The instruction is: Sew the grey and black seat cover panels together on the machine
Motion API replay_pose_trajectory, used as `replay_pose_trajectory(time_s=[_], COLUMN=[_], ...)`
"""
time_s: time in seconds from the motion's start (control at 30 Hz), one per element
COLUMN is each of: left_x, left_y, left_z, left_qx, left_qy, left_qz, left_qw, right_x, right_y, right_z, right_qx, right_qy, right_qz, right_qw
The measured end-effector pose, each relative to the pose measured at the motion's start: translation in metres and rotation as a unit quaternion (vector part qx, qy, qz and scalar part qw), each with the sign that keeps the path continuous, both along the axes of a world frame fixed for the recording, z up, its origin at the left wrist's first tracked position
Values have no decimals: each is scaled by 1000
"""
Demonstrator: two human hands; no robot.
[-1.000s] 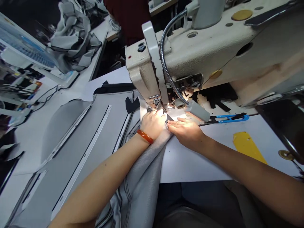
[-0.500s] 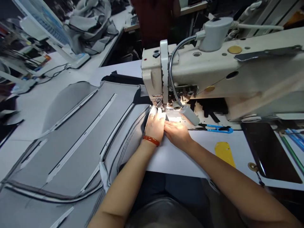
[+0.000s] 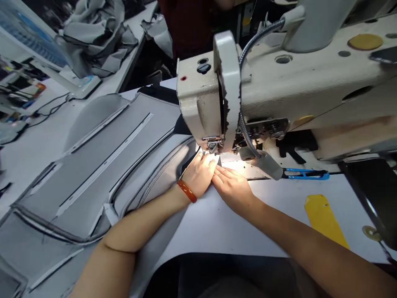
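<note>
Fabric is lying on the bench by the machine, the left hand and right hand resting side by side, fingers close together, though I cannot tell whether they are pinching it

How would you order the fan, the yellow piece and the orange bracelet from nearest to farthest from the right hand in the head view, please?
From the right hand:
1. Orange bracelet: a little to its left.
2. Yellow piece: farther off, to its right.
3. Fan: far away, at the upper left.
</note>
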State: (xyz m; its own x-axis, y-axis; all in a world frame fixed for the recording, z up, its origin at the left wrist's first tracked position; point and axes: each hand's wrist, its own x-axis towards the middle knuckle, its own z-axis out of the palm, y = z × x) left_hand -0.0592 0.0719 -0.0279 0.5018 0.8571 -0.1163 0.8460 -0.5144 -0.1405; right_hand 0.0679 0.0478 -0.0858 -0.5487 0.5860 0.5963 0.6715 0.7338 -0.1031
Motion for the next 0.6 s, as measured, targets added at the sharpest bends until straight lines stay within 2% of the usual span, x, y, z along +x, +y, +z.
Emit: replay_pose_trajectory(time_s=[0.23, 0.43, 0.6], left_x=[-6, 4, 10], left_y=[10, 10, 7], left_z=[-7, 0, 2], left_qx=[-33, -31, 5], left_qy=[-20, 2, -11], left_qz=[-19, 7, -5], left_qw=[999, 999, 1000], right_x=[1, 5, 8], right_y=[3, 8, 10], right_z=[6, -5, -12], right_qx=[18, 26, 21], right_qy=[-19, -36, -57], right_qz=[-29, -35, -40], right_qw=[999, 998, 997])
